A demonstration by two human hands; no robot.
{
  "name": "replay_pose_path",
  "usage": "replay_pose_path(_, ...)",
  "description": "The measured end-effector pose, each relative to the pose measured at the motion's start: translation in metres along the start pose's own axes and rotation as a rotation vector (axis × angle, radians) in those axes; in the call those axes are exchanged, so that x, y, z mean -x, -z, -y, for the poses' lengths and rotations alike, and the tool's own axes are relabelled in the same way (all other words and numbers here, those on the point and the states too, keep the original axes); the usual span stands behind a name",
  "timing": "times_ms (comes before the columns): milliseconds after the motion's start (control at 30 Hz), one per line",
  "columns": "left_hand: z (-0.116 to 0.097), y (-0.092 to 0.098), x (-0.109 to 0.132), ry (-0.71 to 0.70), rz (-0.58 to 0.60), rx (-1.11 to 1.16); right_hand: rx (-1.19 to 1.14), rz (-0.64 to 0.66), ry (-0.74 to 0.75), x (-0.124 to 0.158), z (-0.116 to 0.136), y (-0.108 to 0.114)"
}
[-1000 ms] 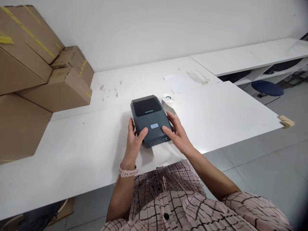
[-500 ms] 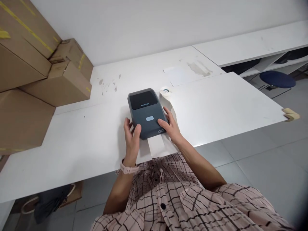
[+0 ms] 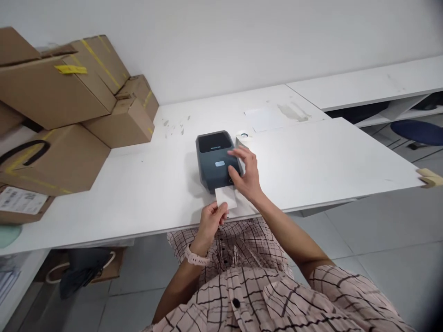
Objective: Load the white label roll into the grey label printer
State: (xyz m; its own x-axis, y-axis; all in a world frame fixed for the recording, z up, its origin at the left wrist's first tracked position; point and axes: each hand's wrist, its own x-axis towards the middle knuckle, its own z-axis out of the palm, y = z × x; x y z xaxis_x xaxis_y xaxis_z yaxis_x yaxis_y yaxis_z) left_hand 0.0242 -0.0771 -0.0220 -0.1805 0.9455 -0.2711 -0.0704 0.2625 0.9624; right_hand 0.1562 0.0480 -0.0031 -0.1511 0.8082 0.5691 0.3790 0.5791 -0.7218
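Note:
A dark grey-blue label printer (image 3: 212, 173) stands on the white table, with a light oblong button on its top. From its front edge a white paper label (image 3: 226, 196) sticks out towards me. My left hand (image 3: 212, 219) pinches the lower left corner of that label between thumb and fingers. Over the right side of the printer, my right hand (image 3: 247, 173) is open, thumb and fingers apart; whether it touches the casing I cannot tell. Behind the printer, a small roll of white labels (image 3: 244, 136) is partly hidden by my right hand.
Cardboard boxes (image 3: 100, 87) with yellow tape are piled at the left of the white table (image 3: 311, 170). A sheet of white paper (image 3: 263, 119) lies towards the back. A blue stool (image 3: 418, 130) is at the right, and a dark bag (image 3: 81, 272) is under the table.
My left hand has left the printer's side and now grips the label at its front. My right hand has lifted and spread over the printer's right side. The view has shifted left.

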Motion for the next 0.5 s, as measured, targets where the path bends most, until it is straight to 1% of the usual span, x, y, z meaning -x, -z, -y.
replay_pose_path(33, 0.003, 0.005, 0.002, -0.018, -0.003, -0.014, 0.058, 0.046, 0.101, -0.001, 0.005, 0.002)
replay_pose_path(67, 0.005, 0.011, 0.004, -0.044, -0.018, -0.022, 0.101, 0.1, 0.168, -0.001, 0.009, 0.004)
replay_pose_path(100, 0.006, 0.017, 0.004, -0.078, -0.052, -0.025, 0.132, 0.152, 0.199, -0.001, 0.012, 0.004)
replay_pose_path(167, 0.004, 0.03, -0.001, -0.161, -0.175, -0.031, 0.167, 0.219, 0.191, 0.002, 0.017, 0.003)
replay_pose_path(233, -0.003, 0.04, -0.012, -0.243, -0.285, -0.053, 0.172, 0.258, 0.139, 0.004, 0.02, -0.001)
replay_pose_path(300, -0.012, 0.045, -0.024, -0.329, -0.352, -0.108, 0.166, 0.275, 0.101, 0.006, 0.022, -0.003)
replay_pose_path(333, -0.016, 0.046, -0.029, -0.373, -0.365, -0.137, 0.154, 0.278, 0.09, 0.007, 0.023, -0.002)
replay_pose_path(400, -0.023, 0.045, -0.037, -0.427, -0.337, -0.18, 0.089, 0.253, 0.063, 0.008, 0.023, 0.002)
replay_pose_path(467, -0.025, 0.041, -0.038, -0.409, -0.256, -0.197, -0.022, 0.183, -0.001, 0.012, 0.021, 0.008)
replay_pose_path(500, -0.025, 0.039, -0.037, -0.383, -0.206, -0.198, -0.08, 0.137, -0.056, 0.014, 0.019, 0.011)
